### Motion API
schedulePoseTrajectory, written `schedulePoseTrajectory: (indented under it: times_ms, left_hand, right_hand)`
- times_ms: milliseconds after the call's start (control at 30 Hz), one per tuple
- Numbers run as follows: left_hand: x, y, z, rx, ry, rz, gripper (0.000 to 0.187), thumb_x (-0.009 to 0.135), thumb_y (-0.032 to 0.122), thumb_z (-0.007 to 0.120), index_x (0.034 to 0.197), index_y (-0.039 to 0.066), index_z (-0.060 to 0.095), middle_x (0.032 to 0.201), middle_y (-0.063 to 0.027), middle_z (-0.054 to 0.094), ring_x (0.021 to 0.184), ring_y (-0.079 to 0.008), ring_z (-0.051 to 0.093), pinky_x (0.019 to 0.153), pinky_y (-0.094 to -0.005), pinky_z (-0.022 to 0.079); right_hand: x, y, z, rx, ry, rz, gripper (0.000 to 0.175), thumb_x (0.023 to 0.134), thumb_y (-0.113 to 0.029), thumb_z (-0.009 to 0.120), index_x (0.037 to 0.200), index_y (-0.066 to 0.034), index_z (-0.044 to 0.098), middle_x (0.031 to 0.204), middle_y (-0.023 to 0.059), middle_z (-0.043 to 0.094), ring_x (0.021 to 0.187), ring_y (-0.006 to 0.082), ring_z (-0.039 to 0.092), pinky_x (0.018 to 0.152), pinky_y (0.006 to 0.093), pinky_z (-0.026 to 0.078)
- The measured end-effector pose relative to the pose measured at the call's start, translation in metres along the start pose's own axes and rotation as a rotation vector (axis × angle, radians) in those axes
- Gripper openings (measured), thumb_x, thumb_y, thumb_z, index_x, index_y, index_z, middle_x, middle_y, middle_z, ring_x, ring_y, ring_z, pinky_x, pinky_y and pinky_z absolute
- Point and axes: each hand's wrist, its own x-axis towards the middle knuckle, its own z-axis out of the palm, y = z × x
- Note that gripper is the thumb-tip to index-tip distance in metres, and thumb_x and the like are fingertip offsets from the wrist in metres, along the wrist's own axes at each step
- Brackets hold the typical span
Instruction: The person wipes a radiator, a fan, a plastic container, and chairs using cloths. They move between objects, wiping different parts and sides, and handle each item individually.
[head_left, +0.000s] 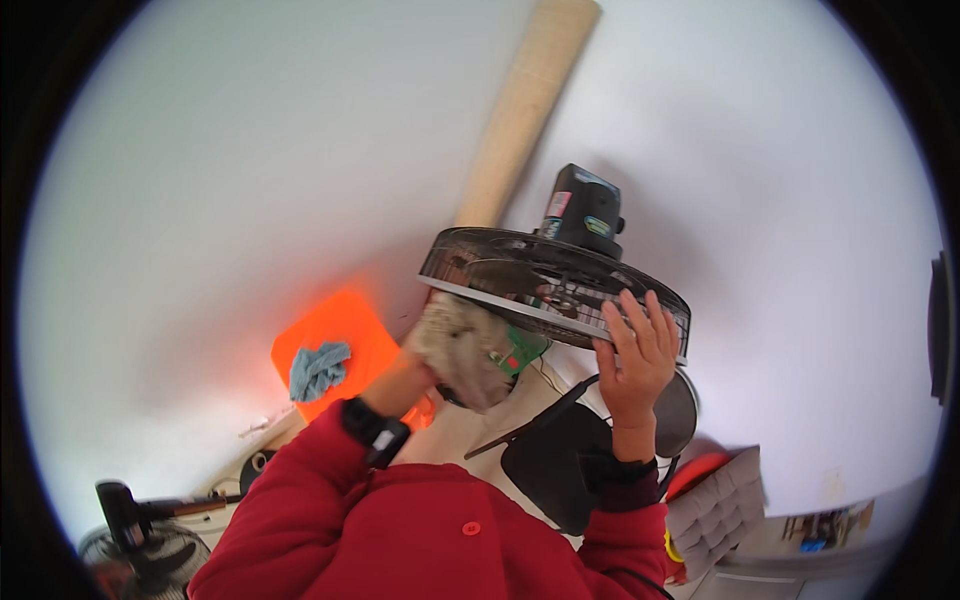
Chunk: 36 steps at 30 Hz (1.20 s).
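A black fan head (555, 289) with a wire guard and pale rim is in front of me. Its dark motor housing (589, 210) bears stickers and points up toward the wall. My right hand (637, 349) lies against the guard near its right end, fingers straight and spread. Blurred by motion, my left hand (414, 377) holds a crumpled beige-grey cloth (461, 356) just under the guard's left part. The cloth hides its fingertips. Beside the cloth, below the guard, a green item (523, 350) with a red patch shows partly.
A long tan roll (529, 105) leans on the wall behind the fan. At left, an orange stool (349, 319) carries a blue rag (319, 370). A black chair (559, 457) stands below my right hand, near a tufted grey cushion (716, 510). Another fan (146, 555) lies lower left.
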Motion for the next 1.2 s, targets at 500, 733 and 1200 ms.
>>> schedulePoseTrajectory:
  times_ms: [500,733,1200]
  left_hand:
    - [0.025,0.109,0.125,1.180,0.444,0.090,0.041,0.086,-0.003,0.057,0.126,0.002,0.058,0.128,-0.0109,0.056,0.121,-0.0208,0.053,0.105,-0.0364,0.040]
    - [0.037,0.078,0.150,0.816,-0.001,-0.133,0.042,0.080,-0.002,0.062,0.122,0.001,0.063,0.136,-0.0117,0.054,0.127,-0.0227,0.050,0.108,-0.0357,0.036]
    - [0.055,0.032,0.179,0.233,-0.321,-0.320,0.086,0.095,0.039,0.062,0.158,0.008,0.012,0.162,-0.0099,0.017,0.147,-0.0232,0.026,0.118,-0.0393,0.024]
  right_hand:
    - [0.001,-0.007,-0.005,0.070,0.043,0.098,0.044,0.071,-0.021,0.078,0.114,-0.0205,0.072,0.126,0.0013,0.066,0.121,0.0281,0.058,0.101,0.0455,0.040]
    - [-0.005,0.013,-0.008,0.136,0.023,0.065,0.042,0.072,-0.017,0.077,0.113,-0.0202,0.070,0.126,-0.0007,0.064,0.123,0.0272,0.055,0.103,0.0466,0.038]
    - [-0.041,-0.046,-0.030,0.842,0.278,0.380,0.088,0.063,-0.029,0.090,0.138,-0.0053,0.051,0.151,0.0276,0.034,0.138,0.0442,0.038,0.111,0.0484,0.035]
